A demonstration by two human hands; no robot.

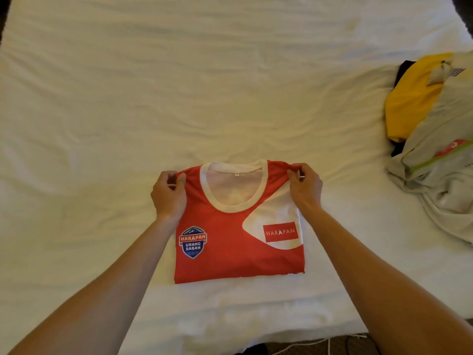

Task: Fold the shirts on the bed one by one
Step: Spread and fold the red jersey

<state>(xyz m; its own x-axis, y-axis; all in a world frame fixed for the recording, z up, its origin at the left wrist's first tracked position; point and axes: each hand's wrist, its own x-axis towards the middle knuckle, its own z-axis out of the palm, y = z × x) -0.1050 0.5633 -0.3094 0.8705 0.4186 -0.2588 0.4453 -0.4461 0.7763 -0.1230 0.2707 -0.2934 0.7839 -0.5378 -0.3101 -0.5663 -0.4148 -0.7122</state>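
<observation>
White, lightly rumpled bedsheet on a wide bed point(230, 85) fills the scene, with a red-and-white short-sleeved jersey shirt with a white round collar point(230, 257) lying face up near the bed's near edge, already folded into a compact rectangle. Its neckline points toward the bed's far side and its folded bottom edge faces the person, so its slightly longer axis runs straight away from the wearer of the camera. The left hand point(169, 193) pinches the shirt's left shoulder corner between thumb and curled fingers; the right hand point(305, 187) pinches the right shoulder corner in the same way, each grip closed on cloth at the far end of the shirt's two sides. Both hands sit level with the collar, equally placed, with the bulk of the shirt lying between the forearms and back toward the person. Judging from that, any coming move, whether a last squaring of the shoulders or a lift of the bundle, would turn on both corners travelling together, since neither hand is nearer the shirt's centre. Off toward the bed's right edge, well apart from the red shirt, waits a loose heap of unfolded garments point(435, 155): a yellow cloth shirt point(409, 103) lying on pale grey-white fabric, with something dark showing beneath. This shirt looks close to finished; the heap appears untouched.
</observation>
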